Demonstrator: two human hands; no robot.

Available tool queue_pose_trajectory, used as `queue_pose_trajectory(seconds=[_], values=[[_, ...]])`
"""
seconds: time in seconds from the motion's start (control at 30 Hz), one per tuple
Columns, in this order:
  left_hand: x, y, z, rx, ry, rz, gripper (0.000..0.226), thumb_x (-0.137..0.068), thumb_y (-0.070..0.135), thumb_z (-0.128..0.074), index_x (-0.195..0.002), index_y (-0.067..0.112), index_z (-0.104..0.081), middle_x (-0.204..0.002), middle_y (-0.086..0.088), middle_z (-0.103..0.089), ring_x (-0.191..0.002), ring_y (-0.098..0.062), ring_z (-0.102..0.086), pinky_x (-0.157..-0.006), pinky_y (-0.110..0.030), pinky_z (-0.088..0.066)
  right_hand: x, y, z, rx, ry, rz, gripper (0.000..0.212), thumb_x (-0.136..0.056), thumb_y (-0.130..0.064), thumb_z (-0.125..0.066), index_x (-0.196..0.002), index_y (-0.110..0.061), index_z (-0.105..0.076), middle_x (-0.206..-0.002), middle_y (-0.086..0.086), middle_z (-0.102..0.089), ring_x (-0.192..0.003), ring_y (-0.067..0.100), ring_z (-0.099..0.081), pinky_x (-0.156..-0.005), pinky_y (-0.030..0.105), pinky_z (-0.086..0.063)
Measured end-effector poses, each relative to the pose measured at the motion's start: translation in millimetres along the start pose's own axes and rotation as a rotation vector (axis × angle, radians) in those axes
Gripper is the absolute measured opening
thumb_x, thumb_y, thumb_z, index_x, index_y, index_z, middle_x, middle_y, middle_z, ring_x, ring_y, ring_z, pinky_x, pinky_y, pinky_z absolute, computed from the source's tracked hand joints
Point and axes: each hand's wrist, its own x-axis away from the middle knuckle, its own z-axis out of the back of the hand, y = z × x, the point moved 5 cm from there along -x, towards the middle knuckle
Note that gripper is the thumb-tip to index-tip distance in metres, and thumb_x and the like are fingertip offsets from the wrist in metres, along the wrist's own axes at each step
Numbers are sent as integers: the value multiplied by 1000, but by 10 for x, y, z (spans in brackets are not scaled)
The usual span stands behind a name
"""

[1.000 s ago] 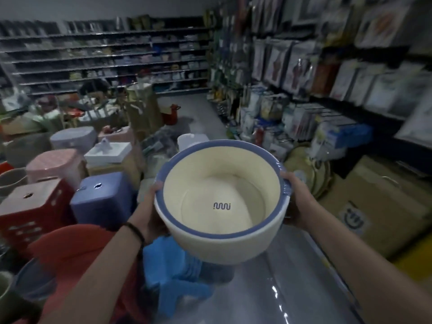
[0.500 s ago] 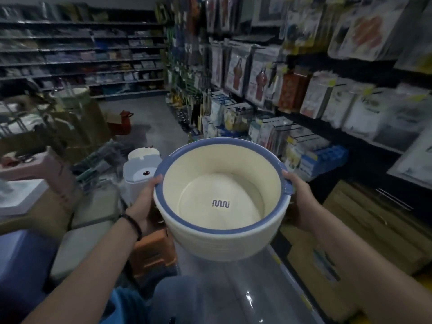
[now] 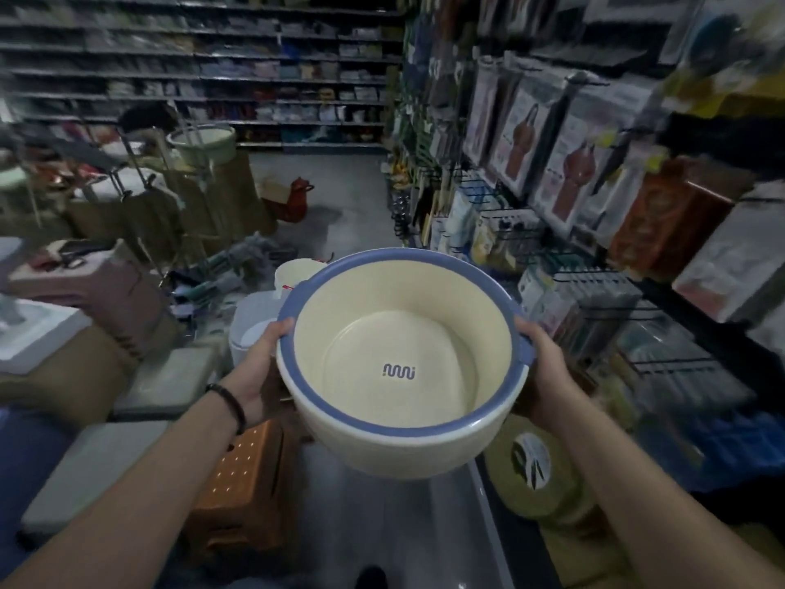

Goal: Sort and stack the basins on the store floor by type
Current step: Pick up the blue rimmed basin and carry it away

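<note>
I hold a deep cream basin [image 3: 399, 333] with a blue rim and a small wavy logo on its bottom, in the air in front of me above the aisle floor. My left hand [image 3: 265, 376] grips its left side, thumb on the rim. My right hand [image 3: 541, 367] grips the right side at a small blue handle. The basin is tilted slightly toward me and has nothing inside. Another cream basin or bucket [image 3: 297, 272] shows just behind its far rim.
Stools and boxes crowd the left: an orange stool [image 3: 244, 486], grey lids [image 3: 170, 380], a white bin [image 3: 255, 329]. Shelves of packaged goods [image 3: 594, 184] line the right. Olive round items [image 3: 535, 474] lie lower right. Grey aisle floor [image 3: 340, 206] runs ahead with a red kettle [image 3: 295, 197].
The view has moved along the aisle; the blue and red stools passed out of sight on the left. The basin stays in both hands, now slightly higher and tilted.
</note>
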Motion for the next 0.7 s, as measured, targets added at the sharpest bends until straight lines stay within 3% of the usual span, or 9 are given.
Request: queue_pose_trajectory(seconds=[0.07, 0.2, 0.33, 0.47, 0.57, 0.6, 0.67, 0.7], values=[[-494, 166, -21, 18, 15, -3, 79, -72, 71, -72, -133, 20, -69, -131, -19, -70, -116, -41, -65, -98, -57, -53, -450, -143, -190, 30, -39, 9, 50, -82, -61, -74, -107, -18, -84, -109, 16, -82, -109, 44, -73, -105, 69, -51], [-1573, 616, -53, 41, 8, -24, 71, -79, 64, -70, -133, 18, -69, -131, -21, -69, -110, -40, -66, -99, -58, -52, -1496, -473, -577, 43, -48, -1, 44, -92, -55, -70, -105, -14, -81, -89, 12, -81, -86, 37, -72, -89, 54, -57], [-2541, 1203, -166, 64, -5, -58, 55, -89, 56, -65, -130, 19, -71, -126, -19, -72, -109, -40, -67, -106, -61, -47, -2575, -822, -984, 9, -70, -16, 62, -80, -62, -74, -119, -14, -82, -111, 14, -80, -100, 40, -73, -102, 59, -53], [-3418, 1767, -223, 92, -10, -48, 54, -91, 57, -62, -131, 21, -71, -124, -17, -74, -106, -38, -68, -105, -61, -47, -3622, -1208, -1360, 45, -92, -25, 49, -89, -55, -71, -115, -14, -83, -109, 18, -78, -98, 40, -70, -99, 58, -52], [-4066, 2082, -181, 62, -25, -45, 63, -86, 62, -66, -136, 23, -68, -131, -17, -71, -119, -41, -65, -108, -62, -47, -4566, -1382, -1633, 30, -122, -28, 83, -56, -65, -94, -109, -5, -74, -96, 22, -65, -92, 38, -60, -94, 52, -51], [-4306, 2191, -167, 57, -28, -57, 69, -81, 63, -70, -137, 23, -67, -132, -17, -70, -122, -43, -63, -110, -64, -45, -4911, -1427, -1768, 24, -145, -56, 74, -59, -67, -93, -103, -10, -73, -88, 19, -66, -86, 35, -61, -87, 47, -52], [-4810, 2403, -124, 55, 1, -89, 80, -70, 63, -76, -138, 22, -65, -134, -17, -69, -127, -45, -60, -111, -66, -43, -5596, -1494, -1987, 21, -150, -74, 38, -97, -54, -66, -94, -19, -79, -82, 6, -75, -75, 29, -71, -77, 41, -50], [-5045, 2491, -95, 57, 25, -98, 84, -67, 63, -77, -139, 22, -64, -135, -17, -68, -128, -45, -60, -111, -67, -43, -5911, -1510, -2098, 20, -159, -88, 42, -106, -47, -55, -86, -22, -83, -85, 4, -76, -71, 25, -75, -76, 42, -50]])
